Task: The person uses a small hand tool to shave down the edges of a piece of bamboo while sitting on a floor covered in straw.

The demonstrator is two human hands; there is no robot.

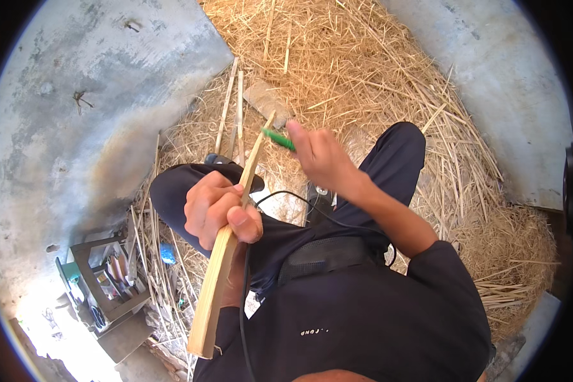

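My left hand (218, 211) is closed around the middle of a long pale wooden strip (211, 299). The strip runs slantwise, its thick squared end near my body and its thin tip pointing away over the floor. In my closed right hand (325, 158) is a slim green-handled tool (279, 139), slightly blurred. Its front end lies against or just beside the strip near the tip; I cannot tell whether they touch. No blade can be made out. Both hands are above my bent legs.
Straw-like shavings (356, 76) cover the floor. Several thin strips (228, 105) lie beyond my left knee, near a flat stone-like block (264, 100). A wooden box (118, 280) of tools stands at left by a wall (95, 108). A black cable (244, 305) crosses my lap.
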